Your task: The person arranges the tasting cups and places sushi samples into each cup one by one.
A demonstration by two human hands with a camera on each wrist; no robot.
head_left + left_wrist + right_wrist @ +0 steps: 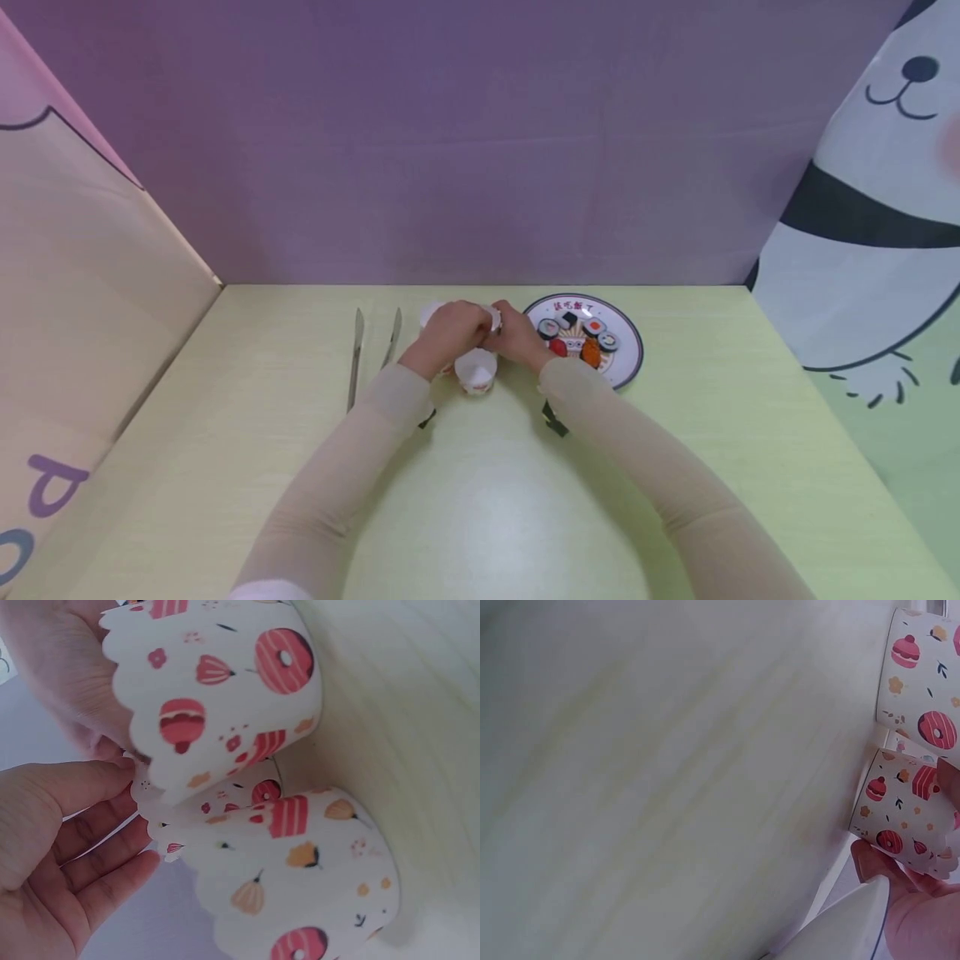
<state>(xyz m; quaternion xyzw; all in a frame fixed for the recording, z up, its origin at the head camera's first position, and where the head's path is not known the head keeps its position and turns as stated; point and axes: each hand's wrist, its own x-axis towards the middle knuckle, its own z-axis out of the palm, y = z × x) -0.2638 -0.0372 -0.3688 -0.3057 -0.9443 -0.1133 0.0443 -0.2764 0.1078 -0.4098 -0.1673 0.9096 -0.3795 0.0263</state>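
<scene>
My left hand (pixel 453 331) and right hand (pixel 519 335) meet over a small group of white paper baking cups printed with red pastries. Both hold the far cup (pixel 900 802); in the left wrist view, the left thumb and fingers pinch its scalloped rim. Along its side, the right fingers (pixel 874 862) grip low, near the base. Nearer to me, a second baking cup (pixel 476 372) stands upright on the table. To the left is a third baking cup (pixel 307 862), mostly hidden behind the left hand in the head view.
Close to the right hand sits a round plate (pixel 628 367) with several sushi pieces (pixel 592 350). Left of the cups, two knives (pixel 356 350) lie lengthwise on the pale table (pixel 480 500), partly behind the left sleeve. A purple partition (pixel 480 167) closes off the table's back edge.
</scene>
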